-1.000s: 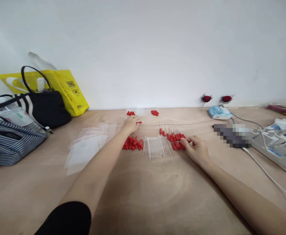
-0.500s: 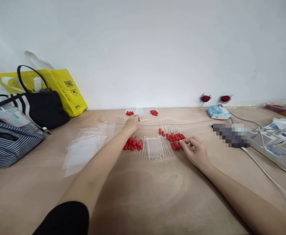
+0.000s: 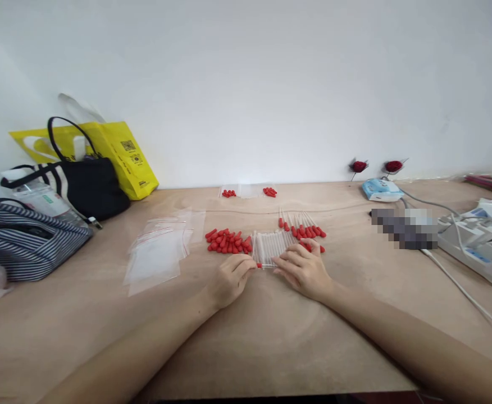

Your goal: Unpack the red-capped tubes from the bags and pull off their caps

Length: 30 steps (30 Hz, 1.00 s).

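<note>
My left hand (image 3: 233, 278) is closed in a pinch on the red rubber bulb (image 3: 259, 265) of a clear dropper, held low in front of a row of thin clear tubes (image 3: 273, 245). From the other side, my right hand (image 3: 307, 270) has its curled fingers at the dropper's clear tube. Loose red rubber bulbs (image 3: 228, 241) lie heaped left of the tube row. Droppers with red bulbs fitted (image 3: 309, 231) lie behind my right hand, their thin tips pointing away. A few more red bulbs are partly hidden by its fingers.
Clear zip bags (image 3: 157, 261) are fanned out at left. By the wall, another clear bag (image 3: 248, 191) lies between two small groups of red bulbs. Bags, including a striped pouch (image 3: 31, 241), stand far left. A power strip (image 3: 473, 247) with cables is at right.
My left hand has come back from the bags by the wall to the front of the tube row. My right hand has moved left from the red bulbs to meet it.
</note>
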Motion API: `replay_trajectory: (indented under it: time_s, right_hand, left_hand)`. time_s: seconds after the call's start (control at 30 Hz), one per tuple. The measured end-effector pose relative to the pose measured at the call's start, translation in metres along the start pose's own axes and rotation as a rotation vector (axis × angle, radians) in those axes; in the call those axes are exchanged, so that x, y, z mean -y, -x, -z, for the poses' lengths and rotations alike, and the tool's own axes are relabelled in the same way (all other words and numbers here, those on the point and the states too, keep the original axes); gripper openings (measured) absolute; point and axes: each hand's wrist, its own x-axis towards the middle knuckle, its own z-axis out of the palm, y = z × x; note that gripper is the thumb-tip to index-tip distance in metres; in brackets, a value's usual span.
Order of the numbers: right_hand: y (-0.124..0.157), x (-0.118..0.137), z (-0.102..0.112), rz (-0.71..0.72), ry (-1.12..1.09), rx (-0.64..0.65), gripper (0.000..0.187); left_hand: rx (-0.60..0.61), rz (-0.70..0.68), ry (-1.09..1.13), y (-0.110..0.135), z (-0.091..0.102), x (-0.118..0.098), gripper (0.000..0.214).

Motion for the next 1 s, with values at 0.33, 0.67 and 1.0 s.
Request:
replay_trajectory:
  time_s: [0.33,0.67,1.0]
  right_hand:
    - [-0.001,0.002,0.001,0.051,-0.092,-0.018,0.018]
    - [0.003,0.002,0.007,0.057,-0.11,-0.001,0.017]
    - [0.009,0.001,0.006,0.024,-0.165,0.028,0.018]
  left_hand:
    - [0.041,-0.036,-0.06,-0.006,-0.002,0.005,0.016]
    - [0.098,-0.109,-0.063,-0.006,0.005,-0.005,0.016]
    - [0.098,-0.164,-0.062,-0.007,0.008,-0.008,0.018]
